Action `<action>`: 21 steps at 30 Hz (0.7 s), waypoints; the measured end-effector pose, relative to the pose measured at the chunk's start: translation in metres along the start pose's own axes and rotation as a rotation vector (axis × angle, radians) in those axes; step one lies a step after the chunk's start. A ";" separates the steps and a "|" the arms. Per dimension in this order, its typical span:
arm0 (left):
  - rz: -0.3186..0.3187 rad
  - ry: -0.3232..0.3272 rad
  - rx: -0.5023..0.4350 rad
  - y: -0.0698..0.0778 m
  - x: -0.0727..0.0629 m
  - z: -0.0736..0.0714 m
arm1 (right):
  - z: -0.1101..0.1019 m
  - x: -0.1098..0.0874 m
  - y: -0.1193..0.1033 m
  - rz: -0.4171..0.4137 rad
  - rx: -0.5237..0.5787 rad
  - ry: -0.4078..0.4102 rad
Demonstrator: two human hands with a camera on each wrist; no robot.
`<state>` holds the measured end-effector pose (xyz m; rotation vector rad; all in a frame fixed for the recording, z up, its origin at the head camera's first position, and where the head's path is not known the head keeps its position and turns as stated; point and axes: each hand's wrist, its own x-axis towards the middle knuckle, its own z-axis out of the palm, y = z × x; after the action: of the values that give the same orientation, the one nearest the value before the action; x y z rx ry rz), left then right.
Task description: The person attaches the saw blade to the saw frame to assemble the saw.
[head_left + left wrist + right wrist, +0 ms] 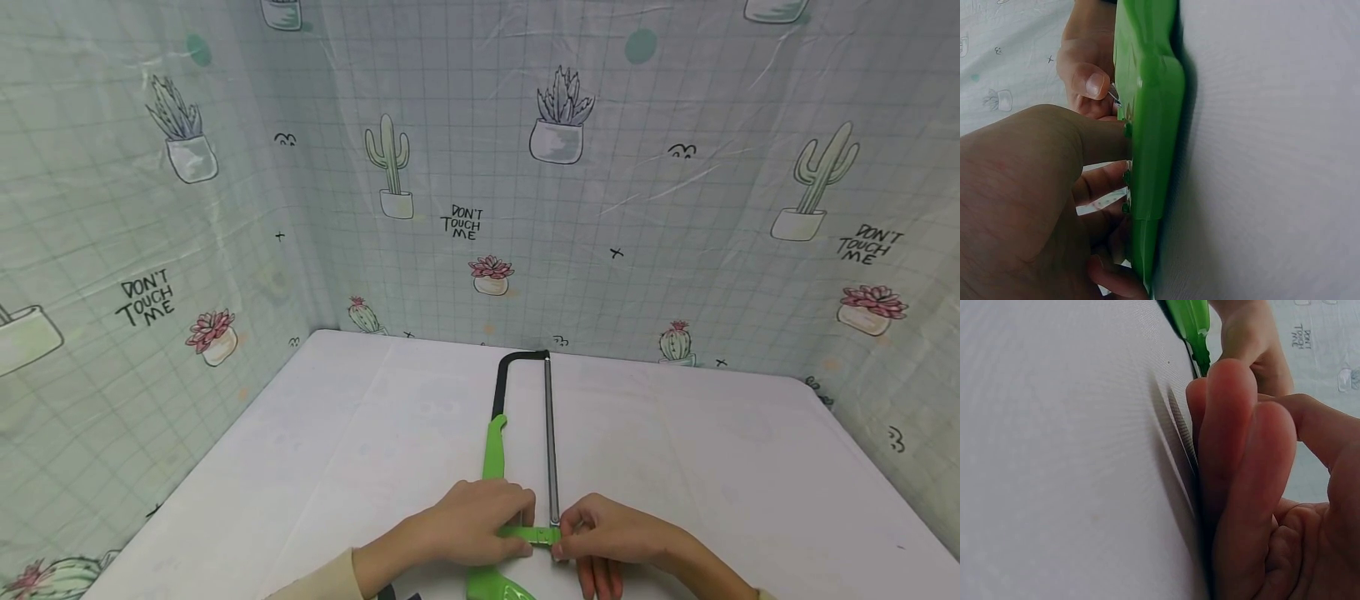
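Note:
A hacksaw lies on the white table, with a green handle and frame [493, 454], a black front bow [500, 387] and a grey blade [551, 442] along its right side. My left hand [476, 523] grips the green frame near the handle, thumb and fingers curled round its crosspiece [538, 535]. In the left wrist view, the green body [1157, 125] stands close beside that hand. At the blade's near end my right hand [615, 533] pinches the hacksaw with thumb and forefinger. Its other fingers [1235, 431] hang beside the toothed blade edge [1182, 425]; the exact pinched part is hidden.
The white table [720, 467] stretches out on both sides of the hacksaw. A patterned cloth [465, 167] with cactus prints rises behind the table and along its sides. Small black pieces [387, 592] show at the bottom edge below the left forearm; their kind is unclear.

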<state>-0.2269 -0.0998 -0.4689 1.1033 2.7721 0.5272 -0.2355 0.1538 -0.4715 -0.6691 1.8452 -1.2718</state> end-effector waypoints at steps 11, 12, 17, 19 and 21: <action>0.011 0.002 0.010 0.000 -0.001 0.000 | -0.001 0.000 0.001 -0.001 0.007 -0.006; 0.015 0.004 0.014 0.000 -0.001 0.000 | -0.001 0.000 0.001 -0.003 0.007 -0.007; 0.017 0.007 0.012 -0.001 -0.001 0.000 | -0.001 0.000 0.001 -0.009 0.009 -0.011; 0.018 0.008 0.010 -0.001 -0.001 -0.001 | -0.001 0.000 0.001 -0.007 0.009 -0.010; 0.021 0.007 0.009 -0.001 -0.001 -0.001 | 0.000 -0.001 0.000 -0.005 0.010 -0.008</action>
<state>-0.2266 -0.1015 -0.4686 1.1353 2.7752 0.5222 -0.2354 0.1546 -0.4714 -0.6728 1.8306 -1.2797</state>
